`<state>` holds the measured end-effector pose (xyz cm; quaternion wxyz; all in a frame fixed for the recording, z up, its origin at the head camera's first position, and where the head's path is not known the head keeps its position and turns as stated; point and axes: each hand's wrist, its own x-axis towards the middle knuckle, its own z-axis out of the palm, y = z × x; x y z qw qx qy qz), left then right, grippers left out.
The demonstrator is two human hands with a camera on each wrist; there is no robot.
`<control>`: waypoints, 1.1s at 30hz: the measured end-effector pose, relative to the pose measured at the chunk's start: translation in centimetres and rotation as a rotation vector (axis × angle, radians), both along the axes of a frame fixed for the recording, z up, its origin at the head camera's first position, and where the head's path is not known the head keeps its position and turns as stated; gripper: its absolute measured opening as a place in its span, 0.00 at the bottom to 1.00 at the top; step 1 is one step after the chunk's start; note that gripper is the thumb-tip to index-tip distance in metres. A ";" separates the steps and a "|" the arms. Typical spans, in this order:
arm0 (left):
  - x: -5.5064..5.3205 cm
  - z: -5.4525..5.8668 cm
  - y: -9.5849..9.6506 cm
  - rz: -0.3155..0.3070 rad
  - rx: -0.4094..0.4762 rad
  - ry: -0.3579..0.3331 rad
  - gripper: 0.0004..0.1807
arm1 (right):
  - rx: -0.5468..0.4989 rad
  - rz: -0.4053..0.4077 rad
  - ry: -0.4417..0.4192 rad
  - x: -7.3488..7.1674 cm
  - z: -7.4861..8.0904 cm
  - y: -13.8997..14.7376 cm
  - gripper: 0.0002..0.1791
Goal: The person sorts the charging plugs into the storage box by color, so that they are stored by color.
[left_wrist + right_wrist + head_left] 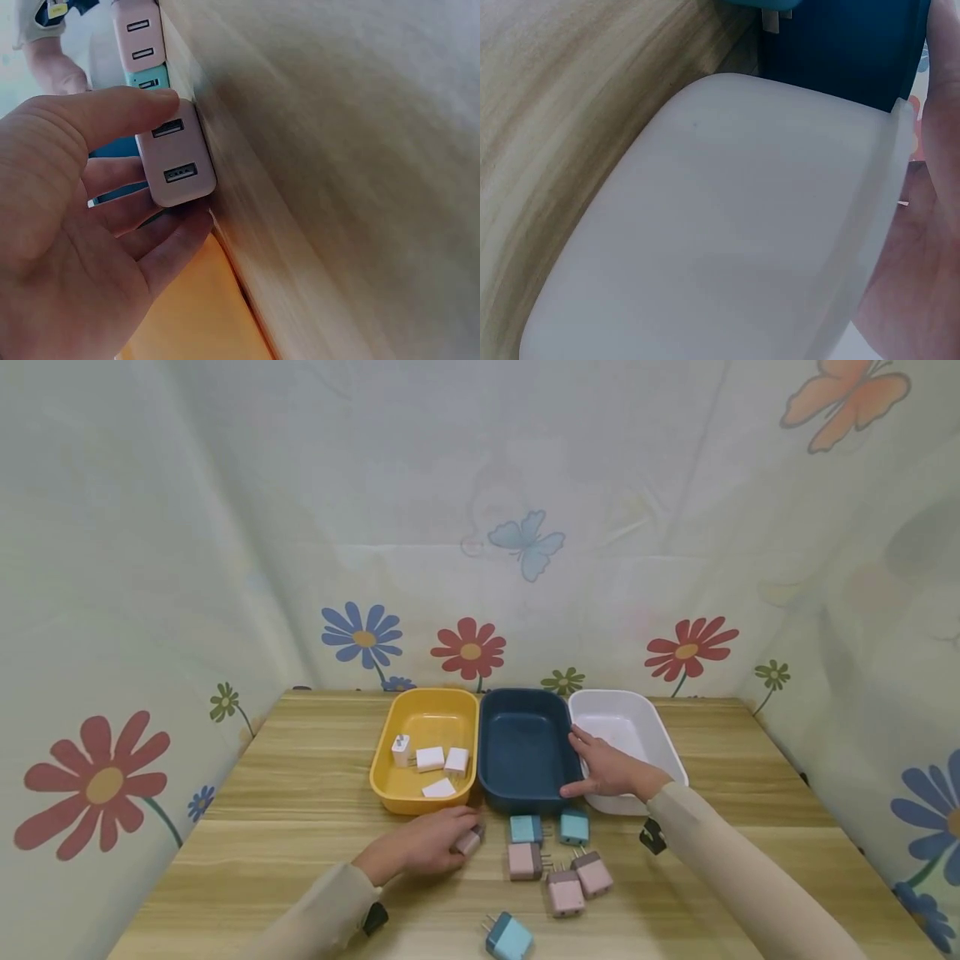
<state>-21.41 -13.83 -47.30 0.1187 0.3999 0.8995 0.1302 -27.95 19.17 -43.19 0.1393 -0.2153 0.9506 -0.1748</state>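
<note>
My left hand pinches a pink USB wall charger at the table, just in front of the yellow bin. Its thumb lies across the charger's face, which shows two USB ports, and the fingers are behind. Over the edge where the dark blue bin meets the white bin rests my right hand, fingers and thumb spread. In the right wrist view the white bin's wall fills most of the frame, and only part of that hand shows. White chargers lie inside the yellow bin.
Between my arms, several loose chargers lie on the wooden table: pink ones, and blue ones close to the dark blue bin. Another blue charger is near the front. A patterned cloth hangs behind the table.
</note>
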 end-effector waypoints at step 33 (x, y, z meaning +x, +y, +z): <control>0.7 4.4 0.2 -0.083 -0.010 0.065 0.27 | -0.011 0.000 -0.025 0.0 -0.2 0.0 0.63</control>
